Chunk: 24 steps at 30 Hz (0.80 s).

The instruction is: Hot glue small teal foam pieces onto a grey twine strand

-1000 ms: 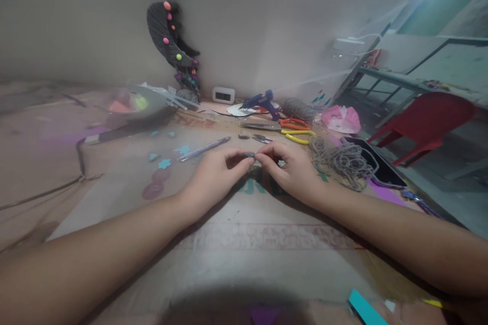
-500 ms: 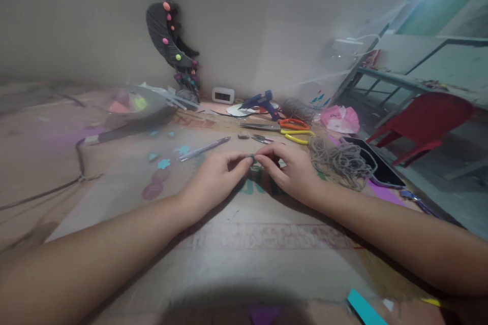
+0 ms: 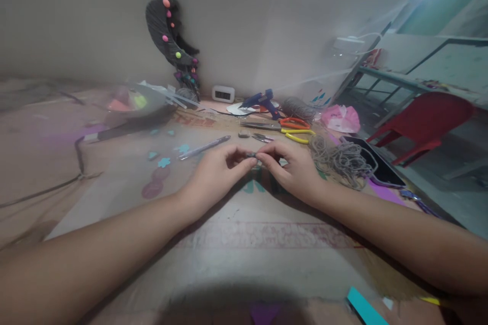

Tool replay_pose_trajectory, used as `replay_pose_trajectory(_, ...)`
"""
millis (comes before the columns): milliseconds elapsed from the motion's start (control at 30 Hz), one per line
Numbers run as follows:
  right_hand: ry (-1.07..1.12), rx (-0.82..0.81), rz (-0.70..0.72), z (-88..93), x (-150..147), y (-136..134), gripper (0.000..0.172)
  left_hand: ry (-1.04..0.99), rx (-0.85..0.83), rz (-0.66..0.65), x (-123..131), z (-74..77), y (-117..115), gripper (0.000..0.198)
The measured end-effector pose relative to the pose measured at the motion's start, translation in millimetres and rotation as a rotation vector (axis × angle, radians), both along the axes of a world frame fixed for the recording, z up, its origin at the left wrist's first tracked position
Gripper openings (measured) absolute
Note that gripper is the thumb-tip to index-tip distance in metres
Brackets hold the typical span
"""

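Observation:
My left hand (image 3: 223,170) and my right hand (image 3: 295,170) meet over the middle of the cardboard sheet (image 3: 236,269). Between their pinched fingertips is a small grey piece (image 3: 250,155), too small to identify; both hands grip it. Just beyond the fingers lie a small dark oval item (image 3: 243,135) and small snips (image 3: 263,138). A pen (image 3: 205,148) rests beyond my left hand. To the right of my right hand is a loose heap of grey yarn (image 3: 341,160).
Orange-and-yellow-handled tools (image 3: 295,123), a blue glue gun (image 3: 263,101) and a white clock (image 3: 223,94) stand toward the wall. A phone (image 3: 385,170) lies at right, blue flower cutouts (image 3: 163,162) at left. A decorated grey crescent (image 3: 160,28) hangs above; a red chair (image 3: 430,117) stands beyond.
The fingertips of my left hand have shifted slightly to the right, closer against those of my right hand. A little more of the grey piece shows between them.

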State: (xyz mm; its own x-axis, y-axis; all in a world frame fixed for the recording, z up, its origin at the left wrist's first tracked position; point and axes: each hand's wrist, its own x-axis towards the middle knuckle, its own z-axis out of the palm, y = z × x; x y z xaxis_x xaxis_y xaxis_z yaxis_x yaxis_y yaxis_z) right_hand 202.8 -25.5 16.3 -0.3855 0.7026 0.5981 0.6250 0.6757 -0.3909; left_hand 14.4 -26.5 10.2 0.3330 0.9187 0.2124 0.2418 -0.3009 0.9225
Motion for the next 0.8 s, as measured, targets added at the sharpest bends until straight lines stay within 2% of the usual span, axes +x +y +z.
replay_pose_trajectory(300, -0.026, 0.032, 0.011, -0.4, 0.0, -1.6, 0.014, 0.067, 0.039, 0.027, -0.7, -0.4, 1.1, 0.019)
replay_pose_trajectory(567, 0.017, -0.014, 0.022, 1.4, 1.4, -0.4, 0.013, 0.038, 0.051, -0.018, -1.3, -1.0, -0.5, 0.021)
replay_pose_trajectory(700, 0.105, -0.156, 0.007, 4.4, -2.8, -4.6, 0.009, 0.041, 0.067, -0.009, -1.9, -2.5, -0.1, 0.022)
replay_pose_trajectory(800, 0.256, -0.412, 0.039, 4.6, -7.1, -8.4, 0.008, 0.045, 0.079, 0.001, -2.4, -2.1, -0.4, 0.022)
